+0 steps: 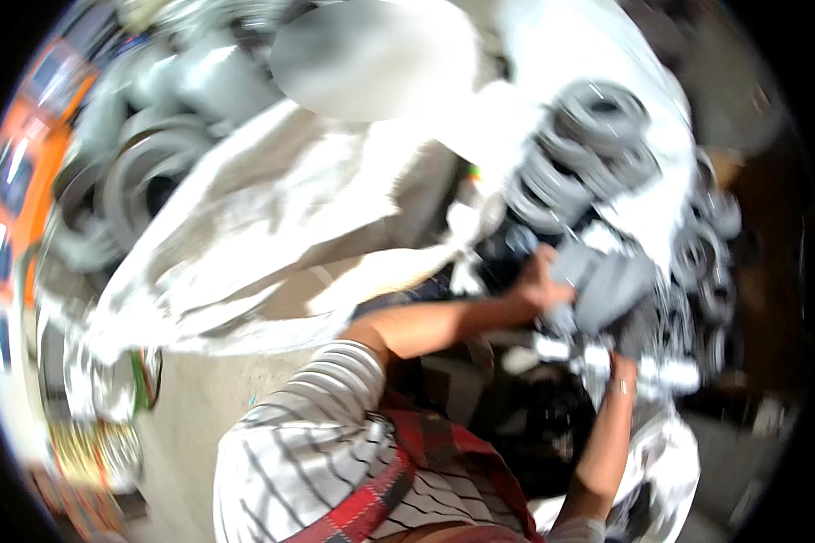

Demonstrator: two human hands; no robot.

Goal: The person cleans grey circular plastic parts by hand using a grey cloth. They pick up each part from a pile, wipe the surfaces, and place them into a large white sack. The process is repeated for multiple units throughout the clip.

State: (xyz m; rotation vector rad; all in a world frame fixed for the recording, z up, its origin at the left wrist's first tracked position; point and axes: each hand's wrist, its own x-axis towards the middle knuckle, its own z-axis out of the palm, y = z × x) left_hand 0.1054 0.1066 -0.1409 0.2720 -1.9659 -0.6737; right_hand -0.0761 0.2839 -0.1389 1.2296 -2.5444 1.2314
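Observation:
Blur softens the whole picture. Grey ring-shaped plastic fittings (614, 291), likely pipe fittings, are between my hands at right of centre. My left hand (541, 285) reaches across from the left and closes on their left side, thumb up. From below comes my right arm, a band round its wrist; my right hand (623, 364) is at the fittings' lower edge. Its fingers are hidden or smeared, so its grip does not show. More grey fittings (552, 195) lie stacked just beyond, on a white sack (589, 41).
A large crumpled white sack (272, 226) spreads across the left and middle. Big grey pipe fittings (154, 172) pile at far left, near an orange frame (50, 172). A yellowish coil (95, 452) stands at lower left. Further grey rings (702, 262) hang or stack at right.

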